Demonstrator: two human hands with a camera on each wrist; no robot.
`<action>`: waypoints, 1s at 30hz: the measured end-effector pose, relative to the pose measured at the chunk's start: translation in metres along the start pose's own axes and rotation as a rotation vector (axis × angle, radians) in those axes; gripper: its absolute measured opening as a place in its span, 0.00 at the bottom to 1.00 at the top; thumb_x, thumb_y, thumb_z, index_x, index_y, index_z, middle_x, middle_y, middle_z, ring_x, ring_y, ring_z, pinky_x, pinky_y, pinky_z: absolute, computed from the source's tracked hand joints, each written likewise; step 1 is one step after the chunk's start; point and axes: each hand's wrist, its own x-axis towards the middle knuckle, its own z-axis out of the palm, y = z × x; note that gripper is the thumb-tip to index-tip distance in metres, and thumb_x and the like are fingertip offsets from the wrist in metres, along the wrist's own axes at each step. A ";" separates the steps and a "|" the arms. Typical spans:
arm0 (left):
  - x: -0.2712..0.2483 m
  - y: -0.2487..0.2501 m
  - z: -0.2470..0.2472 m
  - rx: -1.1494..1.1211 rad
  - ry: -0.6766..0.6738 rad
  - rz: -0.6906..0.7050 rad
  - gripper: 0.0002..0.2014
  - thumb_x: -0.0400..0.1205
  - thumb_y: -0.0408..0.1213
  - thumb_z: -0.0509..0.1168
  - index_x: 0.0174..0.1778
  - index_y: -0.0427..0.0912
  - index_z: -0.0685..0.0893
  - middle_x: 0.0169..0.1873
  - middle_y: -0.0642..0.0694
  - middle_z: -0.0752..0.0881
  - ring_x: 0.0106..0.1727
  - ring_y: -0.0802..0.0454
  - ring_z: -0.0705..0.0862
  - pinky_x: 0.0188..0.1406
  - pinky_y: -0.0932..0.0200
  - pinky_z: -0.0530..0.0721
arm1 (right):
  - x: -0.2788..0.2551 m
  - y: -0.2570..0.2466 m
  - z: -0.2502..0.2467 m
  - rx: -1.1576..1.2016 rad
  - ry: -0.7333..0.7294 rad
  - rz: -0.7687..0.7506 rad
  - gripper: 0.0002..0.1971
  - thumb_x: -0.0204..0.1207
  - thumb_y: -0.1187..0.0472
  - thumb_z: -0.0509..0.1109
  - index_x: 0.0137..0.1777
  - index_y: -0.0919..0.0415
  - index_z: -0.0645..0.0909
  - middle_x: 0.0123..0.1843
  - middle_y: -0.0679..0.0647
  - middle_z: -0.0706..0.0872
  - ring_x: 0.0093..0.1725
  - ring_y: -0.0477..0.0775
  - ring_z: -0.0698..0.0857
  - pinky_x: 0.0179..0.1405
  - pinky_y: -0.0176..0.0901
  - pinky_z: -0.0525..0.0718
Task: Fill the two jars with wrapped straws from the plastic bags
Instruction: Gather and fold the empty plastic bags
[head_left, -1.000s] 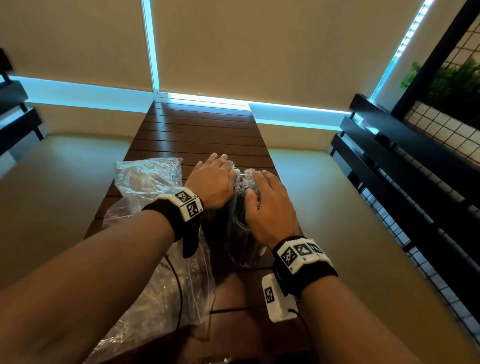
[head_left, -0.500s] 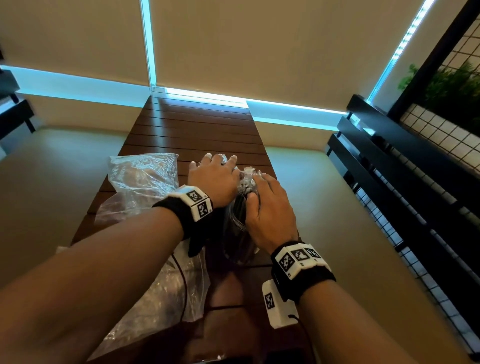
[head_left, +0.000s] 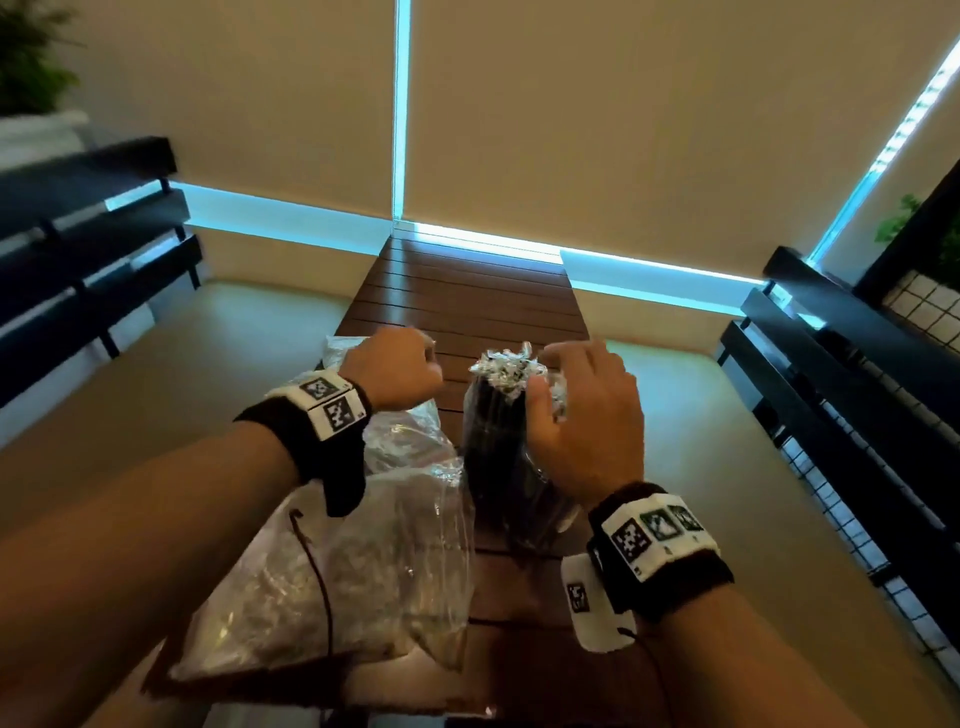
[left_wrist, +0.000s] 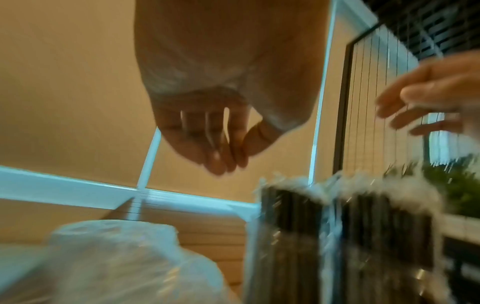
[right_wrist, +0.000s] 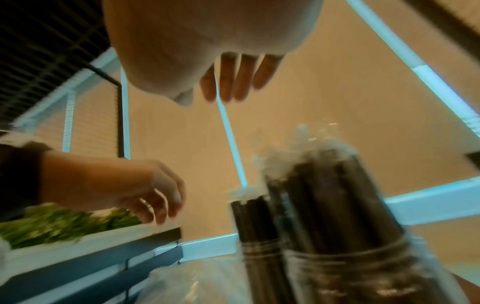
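Two clear glass jars stand side by side on the wooden table, both packed with black wrapped straws whose white wrapper ends stick up. The left jar shows fully; the right jar is mostly hidden under my right hand in the head view. That hand hovers just over the right jar's straw tops with its fingers fairly straight and nothing in them. My left hand hangs left of the jars, loosely curled and empty, with its fingers apart from the straws.
A crumpled clear plastic bag lies on the table under my left forearm, with another bag behind the left hand. Black slatted benches flank the table on both sides. A potted plant sits off to one side.
Both hands have lifted off the straw tops they were pressing. The left hand has drawn away to the left; the right stays above its jar. The head view has tilted up.
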 end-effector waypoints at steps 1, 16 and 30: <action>-0.009 -0.015 0.001 0.126 -0.143 -0.053 0.07 0.77 0.39 0.62 0.38 0.43 0.84 0.42 0.45 0.87 0.44 0.45 0.84 0.40 0.55 0.81 | -0.004 -0.013 0.008 0.040 -0.095 -0.093 0.06 0.77 0.56 0.66 0.50 0.56 0.80 0.47 0.52 0.82 0.44 0.53 0.78 0.41 0.47 0.76; -0.126 -0.182 0.054 -0.137 -0.679 -0.801 0.40 0.77 0.58 0.72 0.76 0.33 0.72 0.66 0.39 0.82 0.62 0.43 0.83 0.58 0.55 0.82 | -0.128 -0.050 0.154 -0.140 -1.331 -0.030 0.28 0.70 0.53 0.70 0.69 0.42 0.66 0.70 0.56 0.70 0.71 0.66 0.70 0.67 0.60 0.79; -0.098 -0.047 -0.108 0.221 -0.232 -0.239 0.18 0.75 0.46 0.75 0.54 0.38 0.86 0.48 0.43 0.87 0.48 0.43 0.84 0.43 0.58 0.79 | 0.021 -0.145 0.037 0.055 -0.337 -0.265 0.40 0.64 0.68 0.73 0.78 0.54 0.69 0.83 0.63 0.64 0.78 0.68 0.68 0.72 0.62 0.72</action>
